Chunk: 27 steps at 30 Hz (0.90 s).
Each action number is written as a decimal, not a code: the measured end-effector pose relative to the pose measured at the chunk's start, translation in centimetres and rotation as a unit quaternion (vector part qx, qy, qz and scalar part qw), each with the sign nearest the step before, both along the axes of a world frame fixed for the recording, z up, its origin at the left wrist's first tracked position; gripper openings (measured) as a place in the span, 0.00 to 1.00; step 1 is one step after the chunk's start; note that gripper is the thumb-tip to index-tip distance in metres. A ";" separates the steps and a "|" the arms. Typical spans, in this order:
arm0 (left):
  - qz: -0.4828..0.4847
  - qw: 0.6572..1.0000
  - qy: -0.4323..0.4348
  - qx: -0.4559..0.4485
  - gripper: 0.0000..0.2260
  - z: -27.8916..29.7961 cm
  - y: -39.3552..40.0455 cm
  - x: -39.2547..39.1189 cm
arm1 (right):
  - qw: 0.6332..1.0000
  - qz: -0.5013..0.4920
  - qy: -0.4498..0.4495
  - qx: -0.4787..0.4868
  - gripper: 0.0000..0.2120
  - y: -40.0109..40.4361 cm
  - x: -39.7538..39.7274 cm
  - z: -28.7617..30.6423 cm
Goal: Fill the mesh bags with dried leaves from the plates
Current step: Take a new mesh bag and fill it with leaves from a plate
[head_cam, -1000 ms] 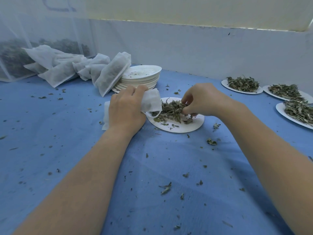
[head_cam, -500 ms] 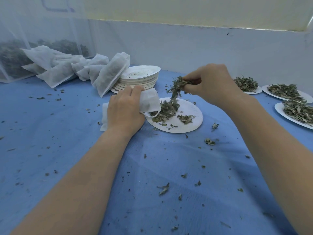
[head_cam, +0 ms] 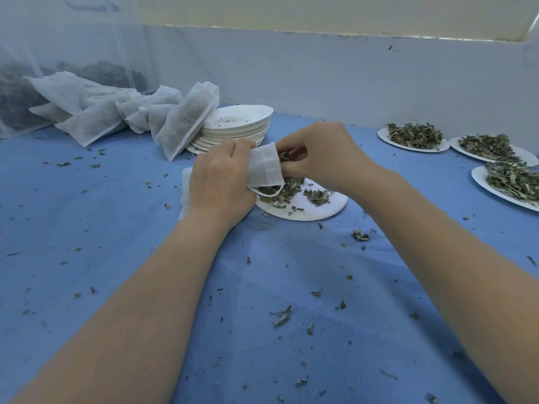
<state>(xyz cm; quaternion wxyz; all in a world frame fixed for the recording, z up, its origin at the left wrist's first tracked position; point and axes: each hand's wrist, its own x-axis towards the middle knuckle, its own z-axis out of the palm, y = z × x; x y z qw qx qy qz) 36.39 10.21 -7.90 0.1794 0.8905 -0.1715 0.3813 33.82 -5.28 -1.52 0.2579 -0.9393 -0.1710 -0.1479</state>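
Meanwhile left hand point(head_cam: 220, 182) grips mesh bag point(head_cam: 264, 170), right fingers point(head_cam: 291, 170) pinch leaves point(head_cam: 287, 156); stacked plates point(head_cam: 236, 128) behind.

The left hand point(head_cam: 217, 182) grips a white mesh bag point(head_cam: 265, 167) over the paper plate point(head_cam: 318, 209) at centre. The right hand point(head_cam: 320, 154) pinches dried leaves point(head_cam: 287, 155) at the bag's mouth. Filled bags point(head_cam: 180, 123) and stacked plates point(head_cam: 233, 126) lie at eleven o'clock; three leaf plates point(head_cam: 414, 138) at two on the blue surface point(head_cam: 262, 287).
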 end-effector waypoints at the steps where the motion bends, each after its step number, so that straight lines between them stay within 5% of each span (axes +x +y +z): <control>1: 0.001 1.000 0.001 0.005 0.22 0.0 0.0 0.0 | 0.999 0.020 0.020 0.041 0.11 -0.1 -0.1 0.1; 7: -0.006 0.999 -0.002 -0.031 0.21 0.0 -0.1 0.0 | 0.979 0.019 0.077 0.190 0.11 -0.3 0.2 -0.2; 12: -0.037 0.998 -0.030 -0.041 0.19 0.2 -0.6 -0.4 | 0.982 0.000 0.026 0.186 0.09 0.8 0.4 -1.0; 17: -0.054 0.995 -0.059 -0.054 0.16 0.4 -0.5 -0.8 | 0.991 0.077 0.071 0.084 0.09 0.9 -0.2 -0.8; 21: -0.025 0.997 -0.036 -0.063 0.16 0.3 -0.3 -0.5 | 0.972 0.114 0.059 0.196 0.09 -0.3 -0.4 0.2; 24: -0.005 0.997 -0.026 -0.071 0.16 0.4 -0.2 -0.3 | 0.976 0.039 -0.001 0.215 0.06 -0.9 0.2 0.1; 27: -0.013 0.997 -0.020 -0.071 0.17 0.3 -0.1 -0.1 | 0.993 -0.033 0.029 0.112 0.11 -1.4 0.8 -0.3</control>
